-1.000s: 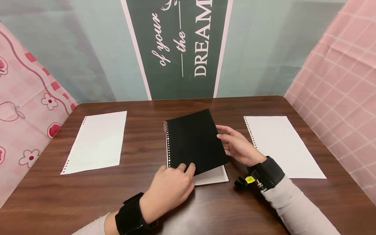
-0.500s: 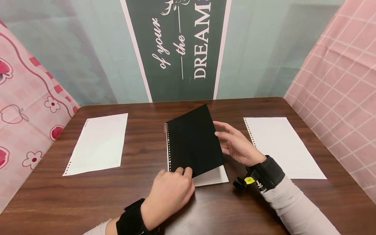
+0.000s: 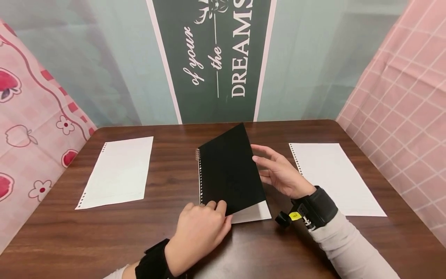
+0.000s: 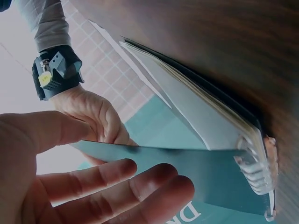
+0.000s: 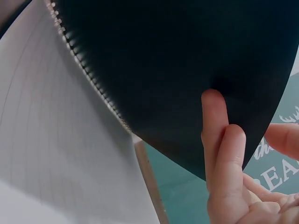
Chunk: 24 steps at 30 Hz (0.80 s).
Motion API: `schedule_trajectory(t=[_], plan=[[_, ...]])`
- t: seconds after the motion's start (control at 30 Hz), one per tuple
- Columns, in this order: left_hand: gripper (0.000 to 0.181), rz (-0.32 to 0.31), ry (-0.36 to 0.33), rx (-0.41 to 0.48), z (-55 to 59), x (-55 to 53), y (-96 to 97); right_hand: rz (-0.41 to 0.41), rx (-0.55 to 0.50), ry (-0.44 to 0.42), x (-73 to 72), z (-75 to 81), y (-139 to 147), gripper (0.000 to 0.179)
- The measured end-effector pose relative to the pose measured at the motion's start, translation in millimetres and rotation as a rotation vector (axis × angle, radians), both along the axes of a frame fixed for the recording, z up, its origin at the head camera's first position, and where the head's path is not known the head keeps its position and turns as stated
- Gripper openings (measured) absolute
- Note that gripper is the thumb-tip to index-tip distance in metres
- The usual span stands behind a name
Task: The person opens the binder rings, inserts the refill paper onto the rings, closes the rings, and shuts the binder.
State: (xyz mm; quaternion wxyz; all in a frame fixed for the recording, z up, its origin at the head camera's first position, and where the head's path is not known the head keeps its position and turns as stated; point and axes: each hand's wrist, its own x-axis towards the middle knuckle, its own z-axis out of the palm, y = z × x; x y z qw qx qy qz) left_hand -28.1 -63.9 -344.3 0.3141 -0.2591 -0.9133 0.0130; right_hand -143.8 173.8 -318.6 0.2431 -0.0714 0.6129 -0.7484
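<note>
While the wood-grained bench [image 3: 156,221] carries everything, a right sheet [image 3: 327,174] and a left sheet [image 3: 116,174] lie near its sides; between them, at the centre, is the notebook [image 3: 230,174], its long axis running away from the person, its punched spine [image 3: 200,178] at the left; the black cover [image 5: 163,79] stands partly lifted, hinged along that spine, its free edge raised at the right; the head view shows only a wedge of the top page [image 3: 252,214], while the left wrist view shows the stacked pages [image 4: 187,105] and the black back cover [image 4: 215,95] under them; the right wrist view shows the cover's underside facing faint ruled lines; the right hand [image 3: 282,174], palm turned leftward, holds the cover's right edge, fingers against the underside; the left hand [image 3: 200,232], back upward, pinches the cover's near edge between thumb and fingers; smallest, the clear rings [image 4: 254,175] loop through the spine, in the head view visible at its far end.
</note>
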Motion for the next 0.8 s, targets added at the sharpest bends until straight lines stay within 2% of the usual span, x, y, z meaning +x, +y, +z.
schedule_trajectory(t=[0.37, 0.57, 0.8], plan=[[0.030, 0.008, 0.006, 0.012, 0.1, 3.4, -6.9, -0.008, 0.019, 0.018, 0.6, 6.1, -13, 0.055], [0.032, -0.006, -0.004, 0.033, 1.3, 4.7, -12.0, -0.013, 0.056, 0.056, 0.1, 12.7, -20, 0.053], [0.036, -0.015, 0.012, 0.061, 1.6, 5.1, -14.3, 0.016, 0.088, 0.091, -0.3, 19.4, -32, 0.050]])
